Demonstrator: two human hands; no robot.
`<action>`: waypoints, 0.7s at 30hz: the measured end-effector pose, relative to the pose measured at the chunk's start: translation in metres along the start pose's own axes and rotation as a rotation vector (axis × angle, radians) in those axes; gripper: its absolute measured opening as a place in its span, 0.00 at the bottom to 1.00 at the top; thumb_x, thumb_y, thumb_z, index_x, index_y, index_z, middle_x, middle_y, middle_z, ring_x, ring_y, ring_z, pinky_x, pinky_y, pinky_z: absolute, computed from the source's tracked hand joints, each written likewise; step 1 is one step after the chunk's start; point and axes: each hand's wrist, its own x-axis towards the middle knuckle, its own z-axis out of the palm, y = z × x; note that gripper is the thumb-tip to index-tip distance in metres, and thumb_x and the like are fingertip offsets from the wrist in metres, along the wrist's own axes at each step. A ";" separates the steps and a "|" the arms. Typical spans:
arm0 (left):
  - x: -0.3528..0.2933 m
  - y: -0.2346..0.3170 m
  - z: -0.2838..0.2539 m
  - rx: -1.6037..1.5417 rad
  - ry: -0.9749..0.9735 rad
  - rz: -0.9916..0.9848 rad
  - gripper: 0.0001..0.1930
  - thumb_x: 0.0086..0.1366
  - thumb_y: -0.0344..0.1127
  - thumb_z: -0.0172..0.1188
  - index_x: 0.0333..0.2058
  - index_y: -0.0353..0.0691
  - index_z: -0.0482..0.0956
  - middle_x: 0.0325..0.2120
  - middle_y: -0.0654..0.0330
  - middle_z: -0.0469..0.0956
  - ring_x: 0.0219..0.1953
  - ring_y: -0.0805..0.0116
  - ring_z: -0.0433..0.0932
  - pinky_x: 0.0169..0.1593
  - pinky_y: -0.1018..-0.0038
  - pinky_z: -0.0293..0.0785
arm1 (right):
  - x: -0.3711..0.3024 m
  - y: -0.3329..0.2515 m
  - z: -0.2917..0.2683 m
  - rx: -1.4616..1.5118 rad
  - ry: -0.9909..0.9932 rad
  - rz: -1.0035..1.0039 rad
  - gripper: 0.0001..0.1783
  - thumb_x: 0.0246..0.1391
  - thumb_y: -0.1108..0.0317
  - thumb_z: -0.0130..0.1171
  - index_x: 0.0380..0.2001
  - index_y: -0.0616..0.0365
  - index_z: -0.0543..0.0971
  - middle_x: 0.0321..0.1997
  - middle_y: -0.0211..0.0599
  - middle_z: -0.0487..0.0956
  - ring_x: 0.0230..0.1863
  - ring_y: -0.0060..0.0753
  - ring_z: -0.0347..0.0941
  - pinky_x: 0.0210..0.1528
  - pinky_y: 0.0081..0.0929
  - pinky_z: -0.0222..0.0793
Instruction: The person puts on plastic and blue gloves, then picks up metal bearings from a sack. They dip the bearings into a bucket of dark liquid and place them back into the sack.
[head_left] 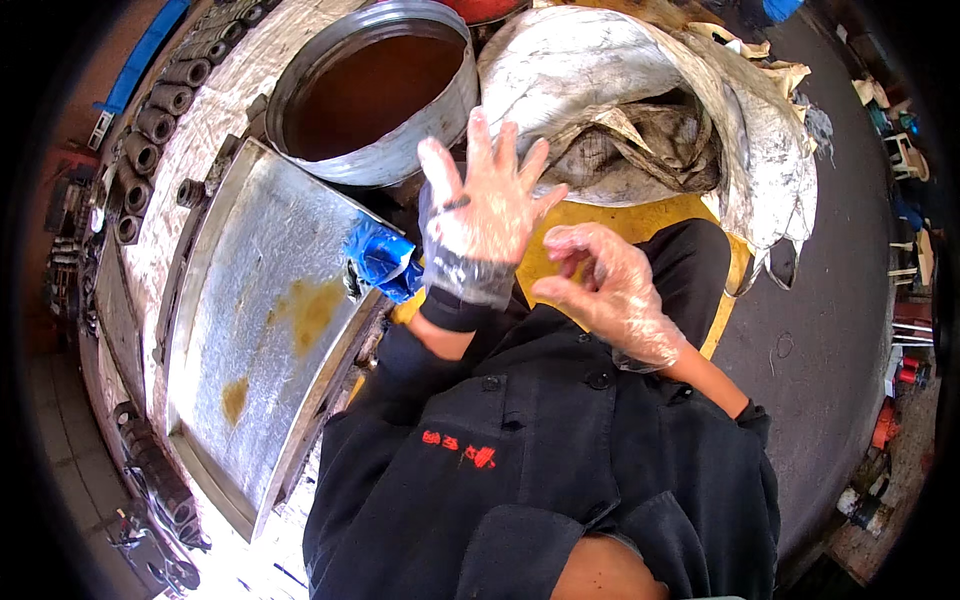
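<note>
1. Mid-frame, here comes the left hand point(485, 215), palm toward the camera, fingers and thumb spread wide, gripping nothing.
2. Just to its right, the right hand point(608, 290) is half curled, thumb standing apart from the fingertips; no held thing shows between them. The two are near each other, apart.
3. And the gear at the heart of it: a clear plastic glove on each, the left glove point(468, 280) wrinkled at the wrist, the right glove point(650, 340) loose at its cuff, both around the centre of the frame.
4. The step in hand looks like a free-air moment with gloves on, perhaps the fit being settled; one picture can't confirm that.
5. Tugging a cuff from here would call for the right fingers to cross left and pinch plastic; gripping anything else, for the spread left fingers to close.
6. Around them: a metal tub point(440, 125) of brown liquid, upper left of centre; a stained metal tray point(240, 270) at left; a crumpled blue piece point(378, 255) by its edge; a grimy white sack point(590, 50), upper right of centre.
</note>
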 end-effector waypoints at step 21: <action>0.012 -0.015 -0.030 0.898 0.060 0.655 0.45 0.56 0.37 0.66 0.67 0.31 0.49 0.67 0.36 0.46 0.70 0.52 0.47 0.70 0.65 0.38 | 0.009 -0.029 0.043 -0.095 -0.110 -0.056 0.05 0.50 0.77 0.63 0.29 0.60 0.75 0.27 0.37 0.78 0.26 0.33 0.74 0.31 0.27 0.70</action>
